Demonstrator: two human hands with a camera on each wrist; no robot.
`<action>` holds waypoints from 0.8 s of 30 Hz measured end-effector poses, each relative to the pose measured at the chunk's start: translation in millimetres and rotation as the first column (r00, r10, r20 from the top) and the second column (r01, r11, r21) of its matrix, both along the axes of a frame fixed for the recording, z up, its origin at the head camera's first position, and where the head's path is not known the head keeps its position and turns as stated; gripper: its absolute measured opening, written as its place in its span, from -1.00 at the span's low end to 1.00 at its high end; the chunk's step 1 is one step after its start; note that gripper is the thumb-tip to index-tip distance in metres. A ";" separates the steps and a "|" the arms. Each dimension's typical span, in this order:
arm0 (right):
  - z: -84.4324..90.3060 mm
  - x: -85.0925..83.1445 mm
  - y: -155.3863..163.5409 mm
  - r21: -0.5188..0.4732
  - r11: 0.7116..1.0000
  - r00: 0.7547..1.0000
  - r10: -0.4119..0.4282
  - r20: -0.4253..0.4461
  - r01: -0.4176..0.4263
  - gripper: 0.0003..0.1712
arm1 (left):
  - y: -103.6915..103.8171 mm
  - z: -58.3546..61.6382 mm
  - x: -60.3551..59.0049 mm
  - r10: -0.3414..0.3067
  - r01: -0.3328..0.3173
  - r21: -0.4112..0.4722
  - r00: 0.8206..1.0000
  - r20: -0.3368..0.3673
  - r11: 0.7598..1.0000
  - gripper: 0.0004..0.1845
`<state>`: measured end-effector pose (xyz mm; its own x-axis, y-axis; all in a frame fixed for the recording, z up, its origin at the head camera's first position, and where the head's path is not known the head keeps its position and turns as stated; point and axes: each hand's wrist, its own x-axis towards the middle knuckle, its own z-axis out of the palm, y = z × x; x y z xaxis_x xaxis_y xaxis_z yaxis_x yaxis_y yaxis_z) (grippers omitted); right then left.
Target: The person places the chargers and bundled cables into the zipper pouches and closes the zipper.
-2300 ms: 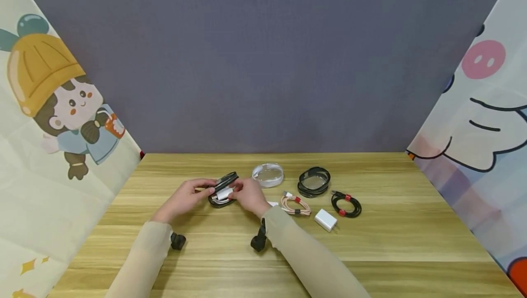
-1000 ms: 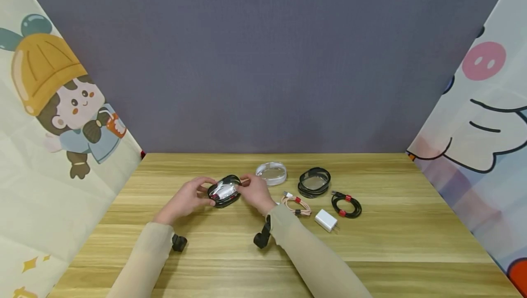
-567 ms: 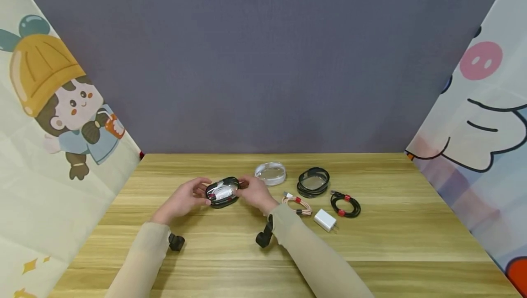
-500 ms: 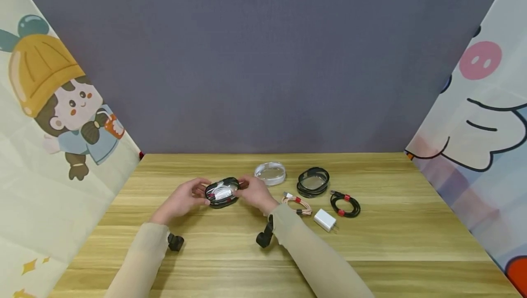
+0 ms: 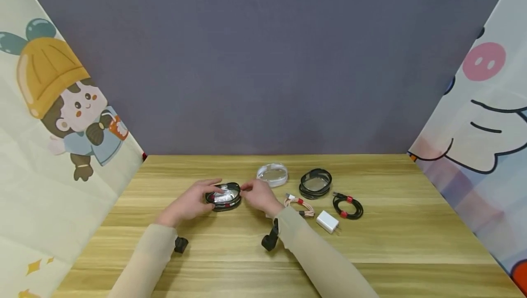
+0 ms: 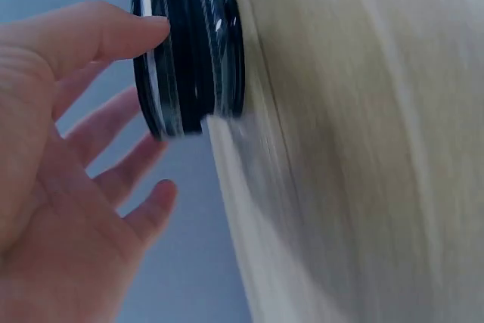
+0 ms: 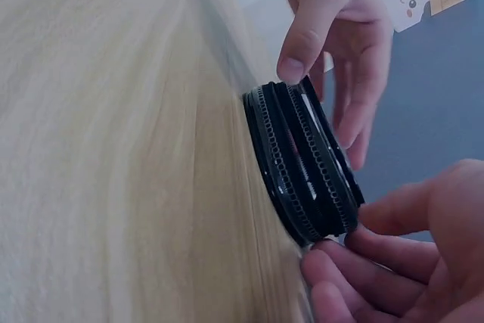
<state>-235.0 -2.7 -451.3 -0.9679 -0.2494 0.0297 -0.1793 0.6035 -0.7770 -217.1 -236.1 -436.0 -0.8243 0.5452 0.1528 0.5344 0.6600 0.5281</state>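
Black zip case (image 5: 224, 196) rests on the table (image 5: 247, 252), contents blurred; both hands' fingers touch it, loosely spread.

Black case (image 5: 224, 196) flat on table (image 5: 395, 243), left hand (image 5: 190, 203) and right hand (image 5: 257, 195) flanking it. Right side crowded: white case (image 5: 271, 174), second black case (image 5: 315, 183), pink cable (image 5: 299, 205), charger (image 5: 327, 221), black cable (image 5: 348, 205). Bare wood in front, far left, far right.

your right hand (image 7: 408, 262) cut off by the picture's edge, wooden table (image 6: 363, 149) all blurry up close, things inside your round black case (image 5: 224, 195) too small to tell
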 end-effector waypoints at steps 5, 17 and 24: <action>-5.4 -5.7 -0.3 -0.012 1.000 0.999 0.021 -0.038 -0.022 -0.72 | 8.7 4.3 2.6 -0.062 0.047 -0.129 0.992 -0.111 0.990 -0.57; -4.3 -26.3 -5.8 0.067 0.967 0.969 0.246 -0.016 -0.245 -0.51 | 11.0 0.7 4.0 -0.152 0.104 -0.210 0.963 -0.224 0.972 -0.54; -10.0 -34.6 -6.6 0.088 0.970 0.973 0.229 -0.010 -0.228 -0.64 | 11.1 -1.6 4.1 -0.093 0.050 -0.209 0.975 -0.202 0.977 -0.49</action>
